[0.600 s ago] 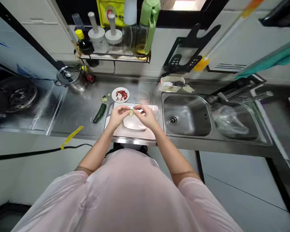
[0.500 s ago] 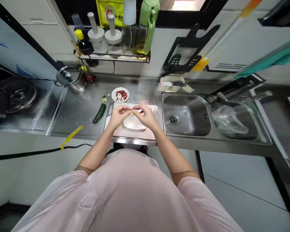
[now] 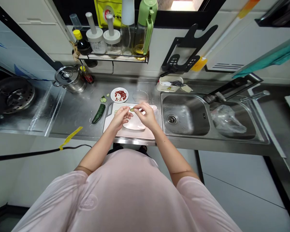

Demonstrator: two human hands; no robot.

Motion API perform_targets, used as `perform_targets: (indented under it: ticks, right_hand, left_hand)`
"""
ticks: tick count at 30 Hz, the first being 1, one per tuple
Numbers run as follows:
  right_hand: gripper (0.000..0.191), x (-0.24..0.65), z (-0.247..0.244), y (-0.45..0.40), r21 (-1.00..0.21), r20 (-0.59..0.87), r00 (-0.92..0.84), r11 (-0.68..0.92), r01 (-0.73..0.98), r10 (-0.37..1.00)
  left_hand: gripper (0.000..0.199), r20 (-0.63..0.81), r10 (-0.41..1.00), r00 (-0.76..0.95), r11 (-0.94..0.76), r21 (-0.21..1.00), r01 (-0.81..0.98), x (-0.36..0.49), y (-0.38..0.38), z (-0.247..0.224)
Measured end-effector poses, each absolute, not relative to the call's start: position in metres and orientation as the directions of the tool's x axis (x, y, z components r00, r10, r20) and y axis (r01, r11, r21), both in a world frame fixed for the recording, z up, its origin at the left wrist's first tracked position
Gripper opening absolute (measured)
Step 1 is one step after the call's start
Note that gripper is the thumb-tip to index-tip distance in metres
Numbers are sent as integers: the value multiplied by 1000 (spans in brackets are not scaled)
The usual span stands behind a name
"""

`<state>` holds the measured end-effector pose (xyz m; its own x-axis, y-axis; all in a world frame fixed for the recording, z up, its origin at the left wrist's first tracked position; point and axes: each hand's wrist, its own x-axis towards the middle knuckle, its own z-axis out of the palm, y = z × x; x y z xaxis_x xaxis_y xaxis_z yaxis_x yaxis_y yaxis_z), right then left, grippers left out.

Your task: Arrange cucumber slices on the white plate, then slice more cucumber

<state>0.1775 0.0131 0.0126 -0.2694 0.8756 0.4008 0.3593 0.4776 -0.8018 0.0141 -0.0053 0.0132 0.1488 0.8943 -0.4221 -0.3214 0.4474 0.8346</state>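
Drawn a little further apart than in the earlier frame, the hands now leave a thin cucumber slice (image 3: 131,110) at the tip of my right hand (image 3: 146,116), pinched between thumb and forefinger, the rest of that hand curled. It sits just above a pale dish (image 3: 134,125), not resting on it. My left hand (image 3: 120,117) is half closed just beside the slice; from this feed I cannot tell whether its fingertips touch it. Beneath both hands, the dish lies on a pale pink cutting board (image 3: 132,135).

As far as I can see, some cutting is done: smaller cucumber slices (image 3: 103,100) lie on the steel surface (image 3: 74,112) beyond the board. A dark green cucumber length (image 3: 98,113) remains in one piece beside the board's left edge. Further out are a small white plate (image 3: 114,95) holding red pieces (image 3: 120,95), a clear glass bowl (image 3: 140,96) and, to the right, a steel sink (image 3: 183,116)
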Motion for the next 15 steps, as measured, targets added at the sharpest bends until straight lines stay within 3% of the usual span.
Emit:
perform_targets:
  ticks: [7,15]
  right_hand:
    - [14,182,11,14,-727,481,-330,580,368,813]
    - [17,185,9,17,-692,469,-391,605,394,792]
  left_hand:
    - [41,-432,879,202,476,780,-406,16,4,16]
    - [45,-328,937,124,350,884,-309,14,9,21]
